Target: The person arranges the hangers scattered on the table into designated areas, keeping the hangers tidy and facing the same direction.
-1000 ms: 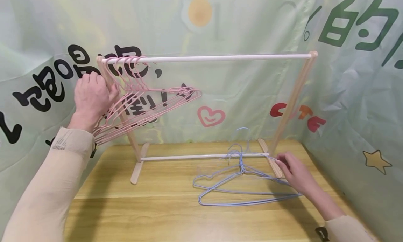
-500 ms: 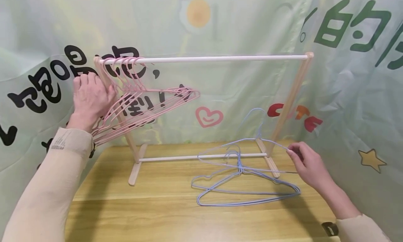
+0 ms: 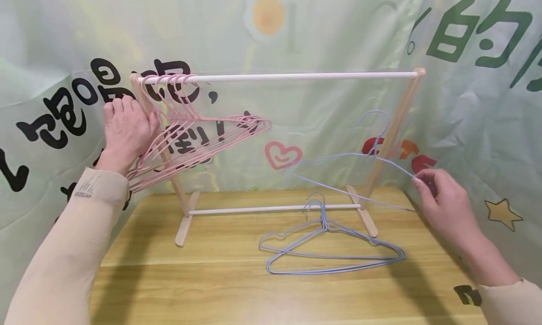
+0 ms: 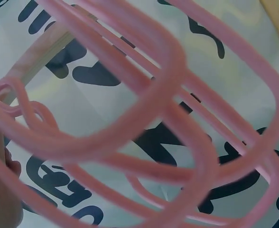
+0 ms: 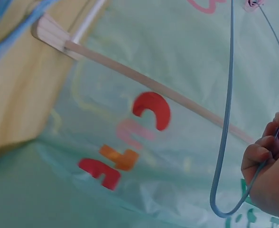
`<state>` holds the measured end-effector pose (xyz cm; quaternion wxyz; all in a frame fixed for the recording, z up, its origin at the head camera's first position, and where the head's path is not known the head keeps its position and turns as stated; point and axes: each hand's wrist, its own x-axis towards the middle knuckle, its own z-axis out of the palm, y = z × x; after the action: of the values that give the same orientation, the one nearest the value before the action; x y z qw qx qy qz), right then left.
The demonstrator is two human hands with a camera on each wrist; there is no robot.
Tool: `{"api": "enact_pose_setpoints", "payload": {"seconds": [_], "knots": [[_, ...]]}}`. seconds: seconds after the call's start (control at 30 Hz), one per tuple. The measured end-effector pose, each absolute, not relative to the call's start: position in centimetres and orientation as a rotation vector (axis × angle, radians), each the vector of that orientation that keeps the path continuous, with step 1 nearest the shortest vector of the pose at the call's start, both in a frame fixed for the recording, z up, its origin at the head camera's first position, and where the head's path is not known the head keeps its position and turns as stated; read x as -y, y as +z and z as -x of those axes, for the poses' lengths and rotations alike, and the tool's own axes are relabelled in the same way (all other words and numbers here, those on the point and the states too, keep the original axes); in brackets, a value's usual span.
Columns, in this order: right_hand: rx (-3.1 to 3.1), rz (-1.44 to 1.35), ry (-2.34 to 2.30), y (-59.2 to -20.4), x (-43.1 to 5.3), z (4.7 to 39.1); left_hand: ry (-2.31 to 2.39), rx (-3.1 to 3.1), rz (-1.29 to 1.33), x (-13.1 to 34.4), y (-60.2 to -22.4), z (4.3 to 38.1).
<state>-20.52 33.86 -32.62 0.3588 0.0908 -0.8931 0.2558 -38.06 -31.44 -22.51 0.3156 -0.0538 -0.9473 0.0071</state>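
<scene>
My right hand (image 3: 446,205) pinches a blue clothes hanger (image 3: 394,162) by its right shoulder. It hangs in the air before the rack's right post, hook up. In the right wrist view the fingers (image 5: 258,154) curl round the blue wire (image 5: 223,137). My left hand (image 3: 129,130) grips the left wooden post (image 3: 144,97) of the small clothes rack, just below its top; the fingertips are mostly hidden. Several pink hangers (image 3: 199,151) hang by their hooks at the left end of the white rail (image 3: 305,77). Their looped ends (image 4: 172,95) fill the left wrist view.
Several more blue hangers (image 3: 334,257) lie in a pile on the wooden table (image 3: 211,287), hooks pointing back near the rack's lower white bar (image 3: 254,210). The right post (image 3: 395,122) stands close to the raised hanger. A printed cloth (image 3: 338,28) surrounds the table.
My right hand has lifted one blue hanger off the pile, up and to the right. The left hand stays at the post, and the pink hangers hang as before.
</scene>
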Motion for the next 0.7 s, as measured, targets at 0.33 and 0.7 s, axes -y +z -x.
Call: {"api": "enact_pose_setpoints", "payload": {"seconds": [0.33, 0.7], "knots": [[2.315, -0.122, 0.613, -27.0, -34.8, 21.5, 0.01, 2.488, 0.142, 31.5, -22.6, 38.0], [2.391, 0.027, 0.553, -23.5, -36.3, 23.1, 0.023, 2.489, 0.134, 31.4, -22.7, 38.0]]}}
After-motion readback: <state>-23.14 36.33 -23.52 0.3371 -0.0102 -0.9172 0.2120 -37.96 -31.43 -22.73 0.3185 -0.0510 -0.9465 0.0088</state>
